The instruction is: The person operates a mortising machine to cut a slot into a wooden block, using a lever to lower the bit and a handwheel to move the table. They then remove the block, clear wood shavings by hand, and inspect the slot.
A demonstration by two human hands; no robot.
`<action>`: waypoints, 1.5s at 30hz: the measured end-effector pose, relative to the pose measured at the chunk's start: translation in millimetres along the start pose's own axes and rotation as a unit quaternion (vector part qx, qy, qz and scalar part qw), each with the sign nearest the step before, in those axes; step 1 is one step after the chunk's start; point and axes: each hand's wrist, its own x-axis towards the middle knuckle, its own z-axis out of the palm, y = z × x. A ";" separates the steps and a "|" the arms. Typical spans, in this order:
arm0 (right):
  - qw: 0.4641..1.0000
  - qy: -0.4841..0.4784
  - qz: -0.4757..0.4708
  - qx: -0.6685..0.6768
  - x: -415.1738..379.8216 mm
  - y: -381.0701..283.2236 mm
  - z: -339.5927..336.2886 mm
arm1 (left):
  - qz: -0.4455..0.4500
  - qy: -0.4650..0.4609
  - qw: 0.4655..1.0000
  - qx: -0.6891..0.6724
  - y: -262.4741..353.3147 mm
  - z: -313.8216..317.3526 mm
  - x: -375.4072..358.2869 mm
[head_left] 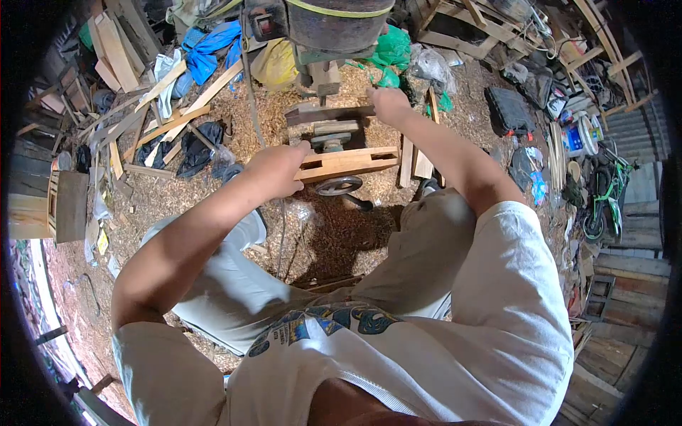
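Observation:
My left hand [275,172] is closed around the left end of a pale wooden beam [348,165] with slots cut into it. The beam lies across the near side of a machine with a handwheel [339,186] below. Behind the beam are a dark flat bar [334,115] and a wooden block [327,128]. My right hand [390,106] is curled at the right end of the dark bar; its fingertips are partly hidden, and what it grips cannot be made out. Above the bar hangs the machine's dark head [337,28], with a bit [322,101] pointing down.
Wood shavings [312,241] cover the ground. Loose planks [177,124] and blue plastic [206,53] lie at the left. Offcuts [414,162] stand right of the machine, with a black case [509,111] farther off. A cable [250,99] hangs left of the machine head.

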 end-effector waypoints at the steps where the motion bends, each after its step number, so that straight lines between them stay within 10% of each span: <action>1: 1.000 0.000 0.004 -0.001 -4.5 6.7 -0.3 | 0.004 0.000 1.000 0.001 1.0 -0.6 0.1; 35: 0.997 -0.039 0.065 0.012 -155.7 103.7 -41.8 | -0.023 -0.073 0.990 0.116 32.2 -16.3 23.8; 45: 0.995 0.078 0.049 0.050 -158.5 115.9 -48.0 | -0.034 -0.078 0.990 0.112 45.0 -25.2 19.0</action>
